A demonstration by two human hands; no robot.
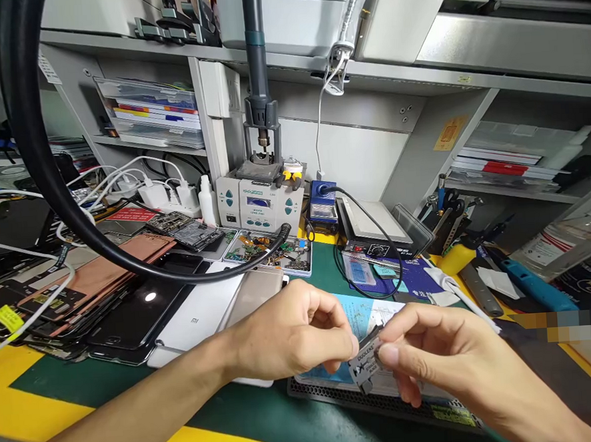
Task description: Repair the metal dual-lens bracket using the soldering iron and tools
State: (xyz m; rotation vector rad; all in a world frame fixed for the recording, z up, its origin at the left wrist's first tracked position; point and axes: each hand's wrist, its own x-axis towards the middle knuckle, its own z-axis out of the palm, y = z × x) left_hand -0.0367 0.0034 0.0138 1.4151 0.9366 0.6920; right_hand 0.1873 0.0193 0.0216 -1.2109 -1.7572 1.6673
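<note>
On the left of the worktop [110,386] lies a pile of phones [104,293], and a thick black hose [36,163] bends over them. A white phone [196,320] lies just beside the pile.

In the middle, the left hand [292,338] pinches one end of a small thin blade [361,370]. The right hand [444,358] pinches the other end with its thumb and fingers. So both hands are closed on the blade. It is up in the air, just above a black mat [336,393] with a blue sheet [356,314] on it.

I think the blade is being made ready for use. Its edges look sharp, so any next move needs fingers on the flat sides only, and a slow, steady grip.

Behind the hands stands a grey box with buttons [262,206], and a flat heater [370,223] sits to its right. Far right lies a blue tool [534,286]. Nothing is between the hands and the mat, but the hose hangs close by.
</note>
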